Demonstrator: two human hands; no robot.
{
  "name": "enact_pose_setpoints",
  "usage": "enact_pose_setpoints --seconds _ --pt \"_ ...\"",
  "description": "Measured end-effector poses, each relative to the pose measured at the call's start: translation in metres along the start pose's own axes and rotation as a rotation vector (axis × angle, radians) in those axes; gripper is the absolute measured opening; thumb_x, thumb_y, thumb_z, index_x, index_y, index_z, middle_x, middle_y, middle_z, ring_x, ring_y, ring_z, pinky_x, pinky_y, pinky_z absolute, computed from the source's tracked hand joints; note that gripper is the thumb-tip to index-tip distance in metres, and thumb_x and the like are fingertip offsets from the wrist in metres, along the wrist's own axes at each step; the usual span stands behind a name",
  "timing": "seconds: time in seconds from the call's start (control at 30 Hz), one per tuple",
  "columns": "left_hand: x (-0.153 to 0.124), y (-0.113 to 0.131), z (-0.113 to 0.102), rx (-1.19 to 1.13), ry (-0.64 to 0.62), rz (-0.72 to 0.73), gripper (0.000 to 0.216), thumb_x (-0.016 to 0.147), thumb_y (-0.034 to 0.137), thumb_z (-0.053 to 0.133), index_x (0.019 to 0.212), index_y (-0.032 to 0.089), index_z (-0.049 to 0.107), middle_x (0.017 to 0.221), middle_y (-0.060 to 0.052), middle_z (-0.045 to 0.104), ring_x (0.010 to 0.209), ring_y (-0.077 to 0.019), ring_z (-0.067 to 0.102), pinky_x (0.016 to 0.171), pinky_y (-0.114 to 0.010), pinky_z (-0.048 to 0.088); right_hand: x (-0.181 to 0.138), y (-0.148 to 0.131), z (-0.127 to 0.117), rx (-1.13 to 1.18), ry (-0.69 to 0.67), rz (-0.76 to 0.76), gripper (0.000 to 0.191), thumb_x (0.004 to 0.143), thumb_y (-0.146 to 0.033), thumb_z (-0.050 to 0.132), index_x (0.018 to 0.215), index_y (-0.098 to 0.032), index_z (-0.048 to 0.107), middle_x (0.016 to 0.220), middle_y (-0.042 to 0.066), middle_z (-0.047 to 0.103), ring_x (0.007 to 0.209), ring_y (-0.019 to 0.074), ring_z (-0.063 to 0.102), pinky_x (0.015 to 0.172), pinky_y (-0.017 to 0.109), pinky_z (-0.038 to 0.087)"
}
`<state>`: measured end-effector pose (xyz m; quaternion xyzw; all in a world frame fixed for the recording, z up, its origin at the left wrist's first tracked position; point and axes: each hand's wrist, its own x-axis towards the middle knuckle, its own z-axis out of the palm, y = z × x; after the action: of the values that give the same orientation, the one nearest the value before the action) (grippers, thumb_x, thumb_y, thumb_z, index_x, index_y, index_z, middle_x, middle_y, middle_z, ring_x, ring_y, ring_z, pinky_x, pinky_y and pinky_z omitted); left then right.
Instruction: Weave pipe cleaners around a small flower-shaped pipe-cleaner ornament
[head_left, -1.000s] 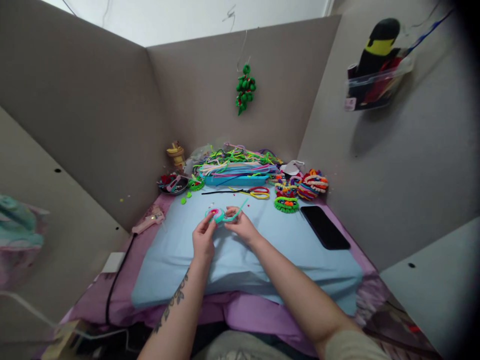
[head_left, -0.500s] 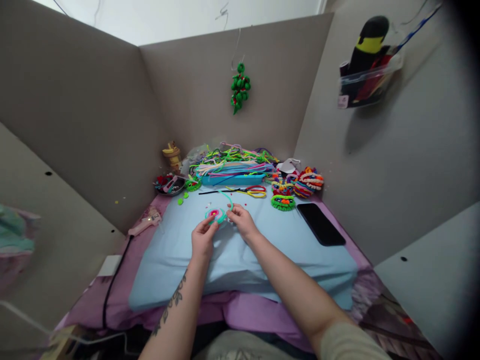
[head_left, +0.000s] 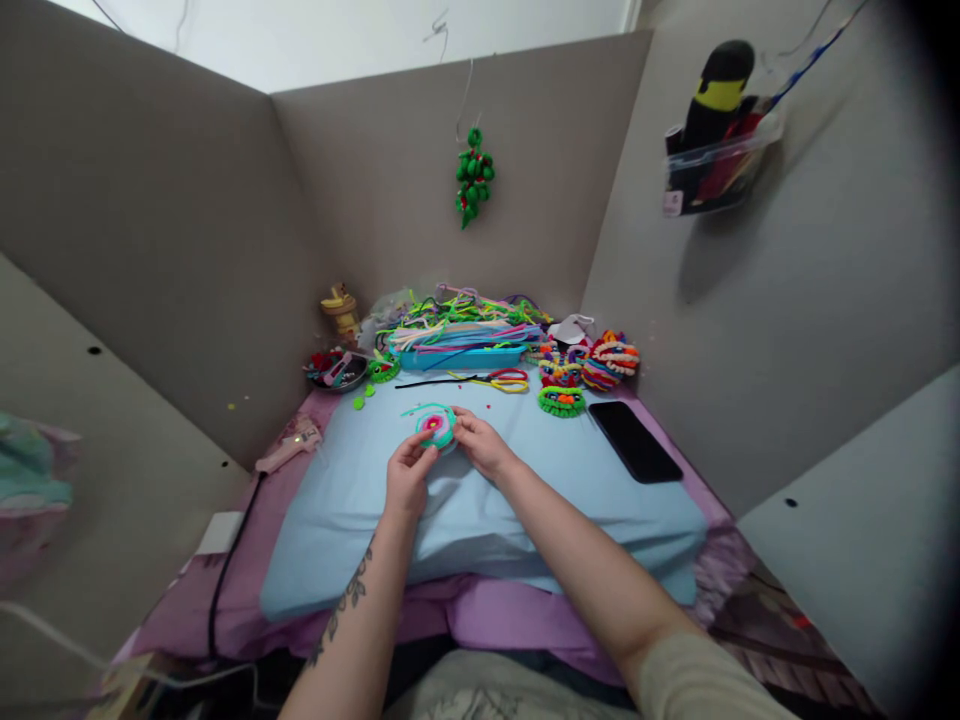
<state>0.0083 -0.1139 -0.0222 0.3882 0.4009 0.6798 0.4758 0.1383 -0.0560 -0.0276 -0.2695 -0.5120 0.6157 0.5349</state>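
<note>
Between my hands is a round coil of pipe cleaners (head_left: pixel 436 430), with a yellow and pink centre and a turquoise outer ring. My left hand (head_left: pixel 409 472) pinches its lower left side between thumb and fingers. At its right edge, my right hand (head_left: pixel 480 440) closes its fingertips on the turquoise strand. The loose end of that strand (head_left: pixel 420 408) curves over the coil's top and sticks out to the left. The coil is held just above the light blue cloth (head_left: pixel 510 540).
Behind lie scissors (head_left: pixel 510 380), a blue tray (head_left: pixel 457 358) heaped with pipe cleaners, and a green owl-like figure (head_left: pixel 561 401). A black phone (head_left: pixel 634 442) rests at right. On the left are a pink glue gun (head_left: pixel 291 448) and a dark bowl (head_left: pixel 337 372). Grey panels surround the table.
The turquoise strand, which stood up and away from the coil, now bends leftward along its top edge. My right hand has come close against the coil. The view has shifted slightly.
</note>
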Motion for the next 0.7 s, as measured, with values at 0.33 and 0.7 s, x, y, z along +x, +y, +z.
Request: enact_pose_setpoints --seconds 0.33,0.7 --pt "0.001 0.004 0.002 -0.011 0.084 0.018 0.036 0.056 0.030 0.080 0.087 0.018 0.066 0.087 -0.005 0.070 0.078 -0.0173 0.064 0.074 -0.029 0.049 -0.003 -0.006 0.004 0.009 0.090 -0.011 0.014 0.060 -0.030 0.074 0.064 -0.020 0.066 0.107 0.003 0.057 0.105 0.0210 0.050 0.094 0.030 0.034" --pt "0.000 0.005 -0.002 -0.135 0.002 -0.029 0.029 0.054 0.022 0.079 0.080 0.017 0.065 0.071 0.000 0.063 0.062 -0.0105 0.056 0.058 -0.021 0.044 0.000 -0.013 0.001 0.121 0.151 0.098 0.024 0.059 -0.035 0.073 0.063 -0.018 0.056 0.056 -0.005 0.049 0.051 0.0078 0.039 0.051 0.022 0.029"
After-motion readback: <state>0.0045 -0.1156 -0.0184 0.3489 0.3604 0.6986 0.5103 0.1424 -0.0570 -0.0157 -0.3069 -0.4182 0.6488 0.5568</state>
